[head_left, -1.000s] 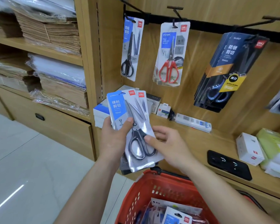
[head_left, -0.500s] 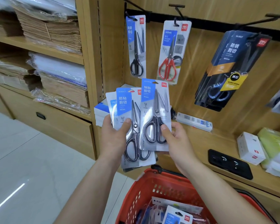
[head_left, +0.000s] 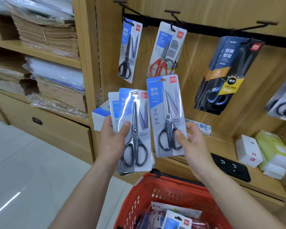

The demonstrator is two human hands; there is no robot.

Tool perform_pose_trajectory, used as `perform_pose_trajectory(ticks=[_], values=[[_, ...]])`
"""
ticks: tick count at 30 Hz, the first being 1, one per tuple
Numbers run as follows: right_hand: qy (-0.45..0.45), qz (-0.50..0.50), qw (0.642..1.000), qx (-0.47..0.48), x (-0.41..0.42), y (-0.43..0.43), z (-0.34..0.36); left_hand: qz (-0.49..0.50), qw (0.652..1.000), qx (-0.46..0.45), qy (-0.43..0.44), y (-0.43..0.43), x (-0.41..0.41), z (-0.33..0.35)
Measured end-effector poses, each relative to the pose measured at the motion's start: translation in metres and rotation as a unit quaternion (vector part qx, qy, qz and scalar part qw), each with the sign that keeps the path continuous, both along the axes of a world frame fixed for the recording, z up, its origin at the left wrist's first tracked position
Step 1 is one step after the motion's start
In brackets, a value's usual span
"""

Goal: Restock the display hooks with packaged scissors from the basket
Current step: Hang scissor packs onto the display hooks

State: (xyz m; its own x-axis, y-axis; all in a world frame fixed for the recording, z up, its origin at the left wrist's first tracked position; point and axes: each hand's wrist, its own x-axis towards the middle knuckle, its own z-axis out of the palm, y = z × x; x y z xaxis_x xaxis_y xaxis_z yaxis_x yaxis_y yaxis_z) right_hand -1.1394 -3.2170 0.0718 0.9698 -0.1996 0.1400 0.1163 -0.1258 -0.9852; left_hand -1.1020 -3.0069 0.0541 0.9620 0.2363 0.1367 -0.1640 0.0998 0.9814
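Rising clear of the stack, the blue-and-grey carded pack of black-handled scissors [head_left: 167,116] is being pinched by the right hand [head_left: 191,142] below the red-handled scissors pack on its hook [head_left: 166,50]. Left hand [head_left: 112,141] is gripping the fanned stack of scissors packs [head_left: 132,131] above the red plastic basket [head_left: 139,200].

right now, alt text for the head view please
The right hand holds one scissors pack up below the display hooks, while the left hand grips a fanned stack of packs. A red basket with more packs sits beneath.

Bright even light, packaging glare, blurred warped edges
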Motion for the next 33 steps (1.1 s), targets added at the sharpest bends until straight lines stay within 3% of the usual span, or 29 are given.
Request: perform_pose_trajectory(ticks=[9,21,33], values=[[-0.042,-0.070,0.997,0.011,-0.033,-0.051,0.006,-0.092,0.995,0.032,-0.010,-0.044,-0.033,0.012],[-0.122,-0.274,0.951,0.079,-0.100,-0.224,0.056,-0.183,0.980,0.076,-0.035,-0.172,-0.075,0.046],[-0.153,-0.294,0.939,0.093,-0.106,-0.308,0.074,-0.202,0.975,0.088,-0.040,-0.249,-0.084,0.066]])
